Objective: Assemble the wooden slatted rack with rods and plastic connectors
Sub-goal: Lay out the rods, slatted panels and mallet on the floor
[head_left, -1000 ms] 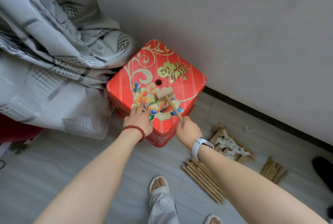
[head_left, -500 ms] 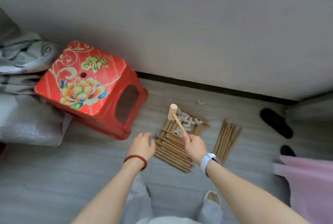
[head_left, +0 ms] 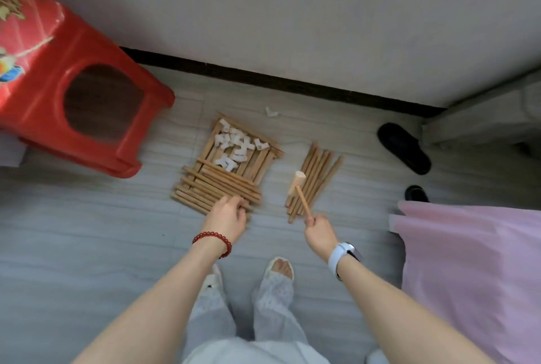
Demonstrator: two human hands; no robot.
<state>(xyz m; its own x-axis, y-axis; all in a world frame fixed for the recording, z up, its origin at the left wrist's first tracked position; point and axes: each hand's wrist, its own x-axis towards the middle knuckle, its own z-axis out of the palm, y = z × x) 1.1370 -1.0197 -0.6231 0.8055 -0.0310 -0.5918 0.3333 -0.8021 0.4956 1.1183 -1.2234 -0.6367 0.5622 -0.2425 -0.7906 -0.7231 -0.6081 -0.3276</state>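
A red plastic stool (head_left: 73, 94) stands on the floor at the left, tilted in the wide-angle view, with an oval cut-out in its side and part of a gold and flower print on its seat. The floor (head_left: 73, 232) is pale grey with a wood-grain pattern. A light grey wall (head_left: 292, 12) runs across the top, edged by a dark baseboard (head_left: 278, 82). At the right, a black slipper (head_left: 404, 148) lies near the wall, and a second dark shoe (head_left: 416, 193) sits just beside a pink cloth (head_left: 474, 276) that fills the right edge.
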